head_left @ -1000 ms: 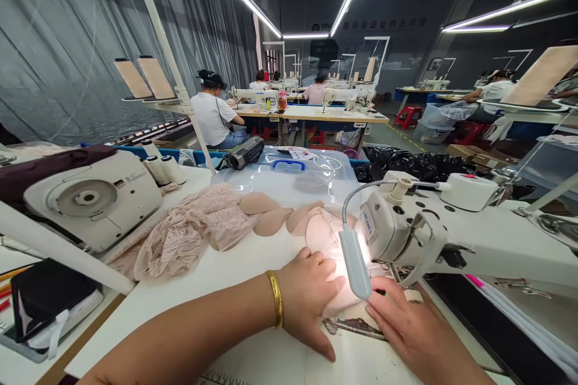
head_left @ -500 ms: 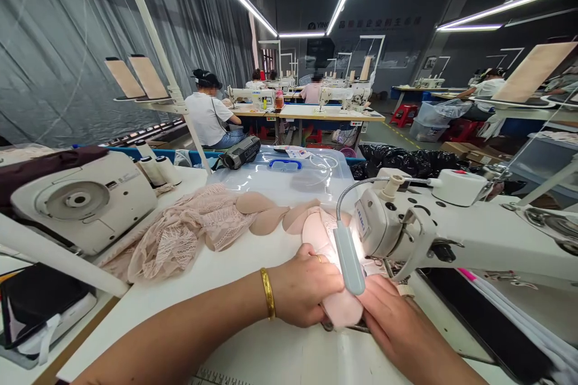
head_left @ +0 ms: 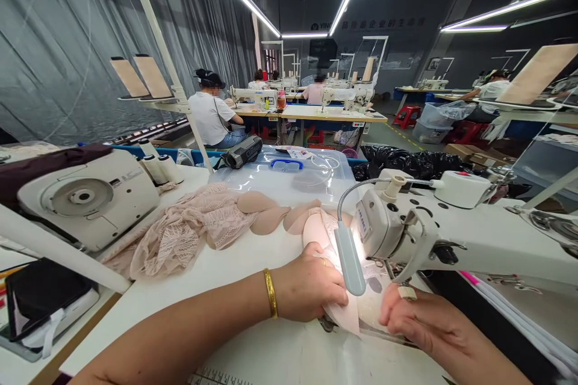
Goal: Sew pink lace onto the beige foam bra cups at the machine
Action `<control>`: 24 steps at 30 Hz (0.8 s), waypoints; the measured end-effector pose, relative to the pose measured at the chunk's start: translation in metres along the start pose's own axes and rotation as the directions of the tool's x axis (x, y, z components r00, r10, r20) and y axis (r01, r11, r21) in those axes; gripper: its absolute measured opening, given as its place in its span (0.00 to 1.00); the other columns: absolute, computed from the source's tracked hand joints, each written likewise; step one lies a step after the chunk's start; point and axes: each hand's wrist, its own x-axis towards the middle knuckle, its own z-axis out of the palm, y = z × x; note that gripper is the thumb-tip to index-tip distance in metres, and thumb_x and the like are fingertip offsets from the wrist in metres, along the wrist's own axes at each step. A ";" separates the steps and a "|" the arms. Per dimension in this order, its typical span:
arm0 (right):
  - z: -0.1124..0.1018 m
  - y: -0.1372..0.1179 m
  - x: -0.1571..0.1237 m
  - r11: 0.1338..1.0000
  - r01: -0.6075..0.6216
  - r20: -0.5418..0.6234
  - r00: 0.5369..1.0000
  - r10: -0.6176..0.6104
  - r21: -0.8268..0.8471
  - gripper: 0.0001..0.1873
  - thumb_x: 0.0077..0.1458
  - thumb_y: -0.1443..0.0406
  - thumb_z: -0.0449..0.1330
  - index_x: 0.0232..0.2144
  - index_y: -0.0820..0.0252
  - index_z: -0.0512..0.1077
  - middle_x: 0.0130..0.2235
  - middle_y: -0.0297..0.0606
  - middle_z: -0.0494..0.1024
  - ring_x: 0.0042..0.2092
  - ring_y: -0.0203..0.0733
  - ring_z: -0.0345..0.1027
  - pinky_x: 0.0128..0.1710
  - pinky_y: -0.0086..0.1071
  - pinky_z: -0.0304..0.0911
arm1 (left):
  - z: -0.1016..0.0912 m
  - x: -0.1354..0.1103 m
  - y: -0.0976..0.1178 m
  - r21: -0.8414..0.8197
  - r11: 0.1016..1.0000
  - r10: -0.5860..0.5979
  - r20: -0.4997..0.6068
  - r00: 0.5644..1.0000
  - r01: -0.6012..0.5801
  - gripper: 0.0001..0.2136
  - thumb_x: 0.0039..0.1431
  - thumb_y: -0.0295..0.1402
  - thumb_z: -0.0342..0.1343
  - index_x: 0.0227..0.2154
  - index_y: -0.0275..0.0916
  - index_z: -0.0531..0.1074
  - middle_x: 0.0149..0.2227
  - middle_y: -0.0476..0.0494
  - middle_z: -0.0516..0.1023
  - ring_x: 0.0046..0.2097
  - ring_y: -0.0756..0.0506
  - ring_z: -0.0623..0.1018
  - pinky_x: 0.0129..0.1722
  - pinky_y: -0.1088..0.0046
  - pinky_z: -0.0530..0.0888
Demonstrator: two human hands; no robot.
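Observation:
My left hand [head_left: 311,286], with a gold bracelet [head_left: 270,293] at the wrist, is closed on a pale pink bra cup [head_left: 345,313] on the sewing machine bed. Part of the cup is hidden behind my hand and the grey lamp [head_left: 350,261]. Right of the cup, apart from it, my right hand [head_left: 422,319] has its fingers curled in beside the needle area of the white sewing machine [head_left: 383,222]. Its fingertips are slightly blurred, and whatever they may hold is too small to make out. A small white knob [head_left: 407,292] overlaps this hand in view.
Beige lace fabric [head_left: 171,240] and several beige cups [head_left: 268,219] lie behind my left arm. A clear plastic box lid [head_left: 253,177] stands beyond them. Another machine [head_left: 85,198] is at the left. A co-worker in a white shirt [head_left: 205,114] sits farther off.
My right hand has left the cup and moved right, its fingers now curled. The cup's near edge hangs looser to a point. My left hand keeps its grip.

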 end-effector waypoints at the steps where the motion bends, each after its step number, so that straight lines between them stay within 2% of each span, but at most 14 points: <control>1: 0.007 0.002 0.004 1.000 0.001 -0.034 0.999 -0.001 0.009 0.22 0.74 0.51 0.51 0.34 0.50 0.79 0.38 0.37 0.82 0.42 0.46 0.79 0.46 0.35 0.75 | 0.000 0.000 -0.001 -0.006 1.000 0.002 -0.007 1.000 -0.002 0.09 0.54 0.20 0.59 0.35 0.41 0.76 0.39 0.50 0.81 0.40 0.43 0.75 0.49 0.56 0.57; 3: 0.022 0.014 0.010 0.996 -0.018 -0.096 0.995 0.009 -0.090 0.20 0.75 0.53 0.50 0.43 0.48 0.81 0.47 0.39 0.84 0.50 0.49 0.79 0.53 0.39 0.74 | 0.000 0.000 -0.003 -0.026 0.999 0.021 -0.015 1.000 -0.021 0.11 0.55 0.20 0.59 0.37 0.43 0.78 0.40 0.50 0.83 0.40 0.43 0.77 0.49 0.56 0.57; 5: 0.035 0.030 0.013 0.963 -0.024 -0.141 0.990 -0.014 -0.267 0.19 0.74 0.55 0.51 0.50 0.46 0.81 0.51 0.40 0.84 0.53 0.51 0.78 0.54 0.42 0.75 | 0.000 -0.001 -0.006 -0.060 0.997 0.046 -0.021 0.999 -0.047 0.12 0.56 0.19 0.59 0.37 0.43 0.79 0.41 0.51 0.84 0.42 0.43 0.78 0.50 0.56 0.58; 8: 0.043 0.051 0.012 0.871 -0.005 -0.164 0.983 -0.087 -0.492 0.19 0.73 0.56 0.51 0.56 0.43 0.78 0.48 0.39 0.85 0.50 0.51 0.80 0.48 0.43 0.78 | 0.000 -0.001 -0.013 -0.122 0.990 0.068 -0.027 0.997 -0.071 0.14 0.58 0.19 0.58 0.41 0.44 0.80 0.47 0.51 0.85 0.47 0.42 0.80 0.51 0.56 0.58; 11: 0.042 0.060 0.010 0.783 -0.016 -0.181 0.976 -0.124 -0.622 0.18 0.73 0.57 0.52 0.58 0.41 0.76 0.44 0.38 0.85 0.46 0.50 0.81 0.47 0.43 0.77 | 0.002 0.001 -0.019 -0.169 0.984 0.059 -0.004 0.998 -0.059 0.13 0.59 0.21 0.59 0.41 0.44 0.79 0.53 0.50 0.85 0.51 0.42 0.80 0.53 0.56 0.58; 15: 0.044 0.060 0.009 0.728 -0.032 -0.208 0.966 -0.153 -0.685 0.19 0.72 0.58 0.51 0.58 0.40 0.75 0.42 0.37 0.85 0.44 0.50 0.81 0.45 0.43 0.76 | 0.004 0.002 -0.020 -0.166 0.985 0.048 0.008 0.999 -0.046 0.11 0.57 0.21 0.60 0.39 0.43 0.78 0.51 0.50 0.85 0.51 0.41 0.80 0.55 0.55 0.57; 18: 0.046 0.060 0.009 0.714 -0.043 -0.216 0.964 -0.153 -0.698 0.19 0.72 0.57 0.51 0.60 0.40 0.74 0.47 0.38 0.85 0.45 0.50 0.81 0.44 0.42 0.76 | 0.004 0.003 -0.020 -0.160 0.985 0.061 -0.006 0.998 -0.062 0.10 0.58 0.22 0.58 0.39 0.43 0.78 0.49 0.50 0.86 0.52 0.41 0.80 0.56 0.54 0.56; 22: 0.045 0.059 0.010 0.708 -0.025 -0.210 0.962 -0.175 -0.705 0.19 0.72 0.56 0.52 0.59 0.42 0.74 0.54 0.38 0.83 0.52 0.51 0.79 0.50 0.44 0.74 | 0.007 0.003 -0.020 -0.203 0.975 0.084 -0.049 0.995 -0.093 0.12 0.61 0.23 0.58 0.42 0.46 0.80 0.50 0.53 0.86 0.53 0.44 0.80 0.56 0.56 0.56; 24: 0.044 0.058 0.012 0.705 -0.042 -0.236 0.955 -0.181 -0.708 0.19 0.72 0.55 0.52 0.59 0.41 0.75 0.54 0.38 0.83 0.53 0.51 0.78 0.52 0.46 0.73 | 0.008 0.002 -0.021 -0.140 0.988 0.053 -0.050 0.997 -0.059 0.10 0.62 0.25 0.59 0.40 0.48 0.81 0.47 0.55 0.86 0.51 0.45 0.80 0.55 0.58 0.57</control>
